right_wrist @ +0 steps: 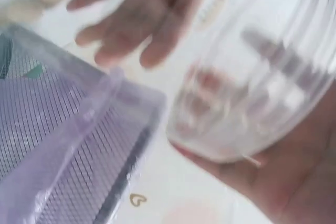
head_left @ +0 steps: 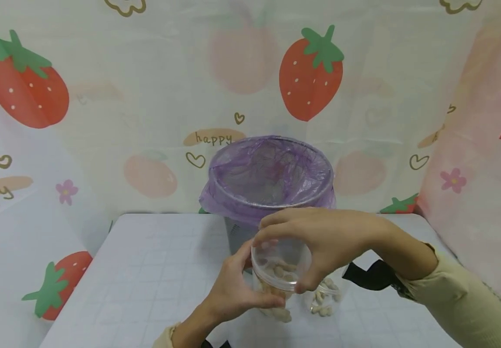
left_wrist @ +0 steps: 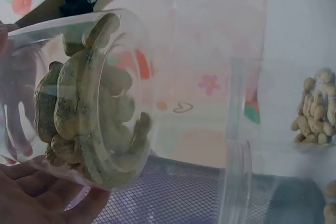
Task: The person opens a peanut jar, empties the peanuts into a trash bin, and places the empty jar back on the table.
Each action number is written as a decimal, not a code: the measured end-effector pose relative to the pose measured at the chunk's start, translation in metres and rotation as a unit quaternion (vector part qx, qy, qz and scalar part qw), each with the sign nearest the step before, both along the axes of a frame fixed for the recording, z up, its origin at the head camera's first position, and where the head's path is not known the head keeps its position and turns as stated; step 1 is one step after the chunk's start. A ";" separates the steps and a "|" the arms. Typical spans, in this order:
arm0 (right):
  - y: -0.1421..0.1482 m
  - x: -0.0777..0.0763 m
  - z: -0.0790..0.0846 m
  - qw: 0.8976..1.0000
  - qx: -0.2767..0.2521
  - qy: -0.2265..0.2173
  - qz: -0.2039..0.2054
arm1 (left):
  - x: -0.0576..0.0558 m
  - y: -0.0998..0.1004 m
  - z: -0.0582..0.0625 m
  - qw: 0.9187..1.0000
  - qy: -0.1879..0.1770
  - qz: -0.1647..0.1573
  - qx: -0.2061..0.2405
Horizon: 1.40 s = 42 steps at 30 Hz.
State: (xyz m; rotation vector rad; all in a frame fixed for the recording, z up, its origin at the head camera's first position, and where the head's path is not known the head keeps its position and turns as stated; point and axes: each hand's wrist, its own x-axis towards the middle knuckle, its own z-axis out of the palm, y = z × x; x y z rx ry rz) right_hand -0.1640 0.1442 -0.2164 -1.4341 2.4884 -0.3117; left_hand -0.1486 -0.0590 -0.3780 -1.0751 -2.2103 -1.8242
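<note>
Between both hands is a clear plastic jar point(head_left: 280, 278) with peanuts inside, its round top tipped toward the head camera. My left hand point(head_left: 233, 287) grips its side, thumb across the front; in the left wrist view fingers point(left_wrist: 86, 208) curl along the jar point(left_wrist: 79, 103). From above, my right hand point(head_left: 324, 237) spans the round top, thumb on the near edge and fingers on the far one. Close up in the right wrist view, clear ridged plastic point(right_wrist: 252, 93) lies against the right palm, blurred. The left hand point(right_wrist: 142, 19) appears there with its fingers spread.
Behind the hands stands a mesh bin point(head_left: 237, 234) lined with a purple plastic bag point(head_left: 215, 198). Peanuts point(head_left: 322, 309) in a clear container sit on the white table point(head_left: 154, 270), right of the jar. More peanuts point(head_left: 282, 315) show below the left thumb. A strawberry-print cloth point(head_left: 168, 96) hangs behind.
</note>
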 end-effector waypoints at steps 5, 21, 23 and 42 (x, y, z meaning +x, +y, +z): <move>0.008 -0.005 0.004 0.998 0.010 -0.046 0.035 | 0.004 0.002 0.000 1.000 -0.006 -0.002 -0.013; -0.018 0.022 -0.005 0.971 0.050 0.145 -0.184 | 0.010 0.014 0.003 0.985 0.053 0.158 -0.041; -0.018 0.021 -0.004 0.973 0.058 0.141 -0.176 | 0.011 0.014 0.003 0.985 0.054 0.157 -0.042; -0.007 0.005 -0.001 0.996 0.000 0.065 -0.068 | 0.012 0.013 0.000 0.984 0.059 0.164 -0.045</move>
